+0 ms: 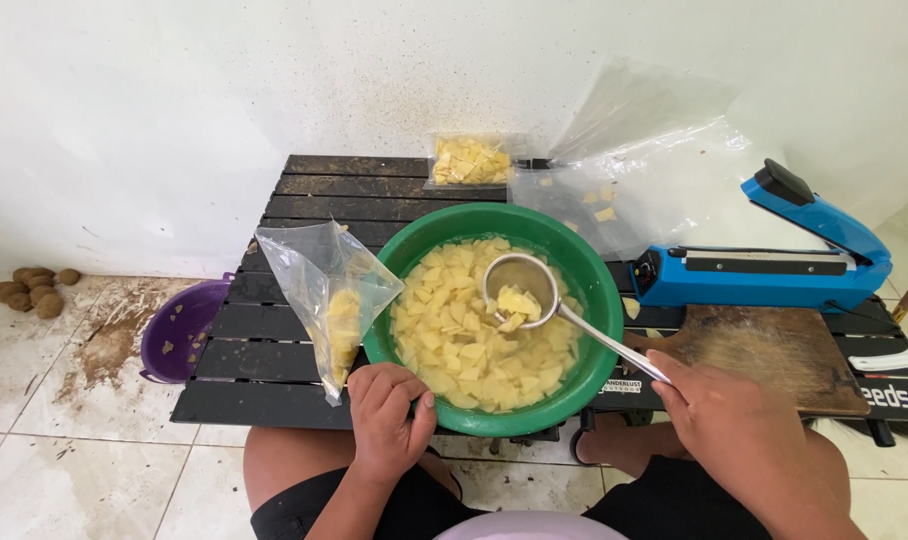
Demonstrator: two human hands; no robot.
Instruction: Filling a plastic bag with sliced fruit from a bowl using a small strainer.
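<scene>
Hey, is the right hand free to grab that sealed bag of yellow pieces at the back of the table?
Probably not as things stand. The right hand is closed on the strainer ladle, and the green basin sits between it and the sealed bag. It would have to reach over the basin.

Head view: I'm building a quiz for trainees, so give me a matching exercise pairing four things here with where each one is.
Things:
1. metal strainer ladle
2. clear plastic bag
3. purple colander
4. blue heat sealer

Places:
A. on the floor, left of the black slatted table
B. on the table's right side, behind the wooden board
C. over the green basin, held by the right hand
D. at the basin's left rim, held up by the left hand

Pairs: 1-C, 2-D, 3-A, 4-B
</scene>
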